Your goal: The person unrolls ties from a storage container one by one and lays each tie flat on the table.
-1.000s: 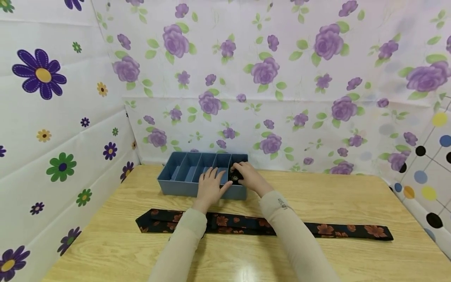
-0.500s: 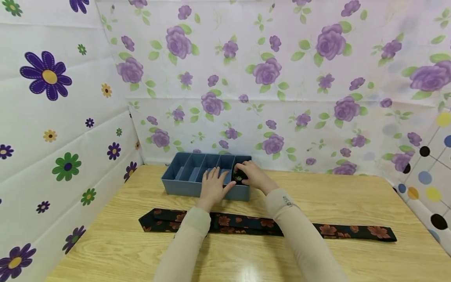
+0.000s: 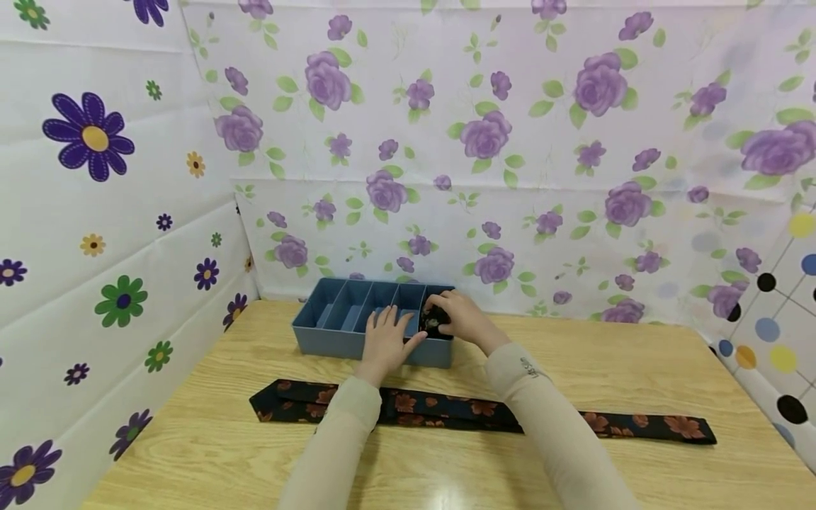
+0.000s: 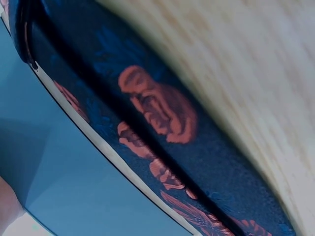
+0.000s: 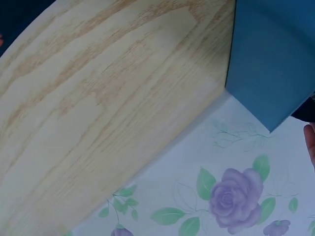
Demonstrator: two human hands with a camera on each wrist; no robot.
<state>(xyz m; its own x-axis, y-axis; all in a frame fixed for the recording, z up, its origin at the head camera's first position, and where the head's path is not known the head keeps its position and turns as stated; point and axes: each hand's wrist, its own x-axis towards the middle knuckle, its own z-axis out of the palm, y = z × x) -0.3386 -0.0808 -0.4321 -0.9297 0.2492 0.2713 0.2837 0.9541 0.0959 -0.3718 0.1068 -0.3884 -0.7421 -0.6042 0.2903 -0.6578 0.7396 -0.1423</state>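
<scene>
A white sheet printed with purple roses [image 3: 484, 159] spans the far side, a white sheet with bold daisies [image 3: 121, 212] covers the left, and a white sheet with coloured dots [image 3: 774, 312] shows at the right edge. Below them spreads the pale, wood-grained bench [image 3: 644, 368]. Across its near half lies a long, dark fabric tie with rust-red flowers [image 3: 446, 411], its broad pointed end at left; two cream sleeves [image 3: 338, 446] pass above it. Near the far edge, left of centre, sits a blue, rectangular, open-topped box [image 3: 338, 344] with five compartments in a row. The left hand [image 3: 384, 346] lies across the near rim, its grip loose, fingers spread and holding nothing. The right hand [image 3: 464, 319] reaches into the rightmost compartment, its grip curled around a small, dark bundle with pale flecks [image 3: 433, 322]. That bundle is inside this compartment; its underside is hidden.
</scene>
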